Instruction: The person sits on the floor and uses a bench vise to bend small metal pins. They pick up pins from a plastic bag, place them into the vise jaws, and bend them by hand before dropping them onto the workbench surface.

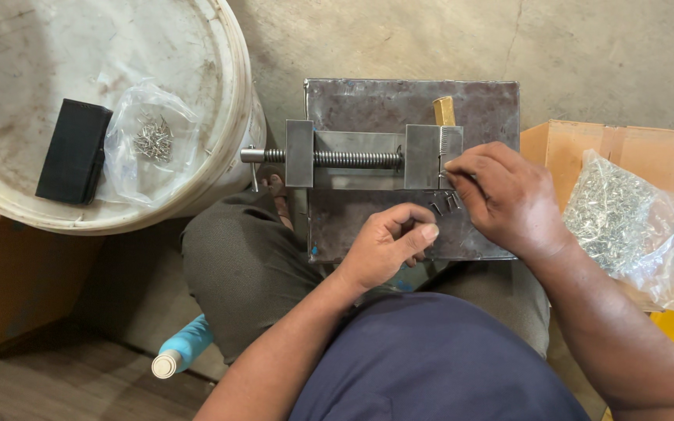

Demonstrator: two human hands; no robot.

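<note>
Resting on lap, ctr frame: steel plate (368,105) w/ small vise (372,154) bolted on.
Edges: plate's left edge is crowded by white bucket lid (220,93), upper left; right edge by cardboard box (587,148) w/ bag of metal bits (626,226).
Open room: bare strip of plate below vise only.
Right hand (505,199): fingers pinched narrow at vise jaw end, just above small dark pins (445,204); what's pinched can't be told.
Left hand (390,243): curled loosely, thumb over fingers, at plate's lower edge; grip contents hidden.

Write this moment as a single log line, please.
left hand: curled above small metal pieces | right hand: fingertips at vise jaw | steel plate under vise | bag of metal parts on right
</note>
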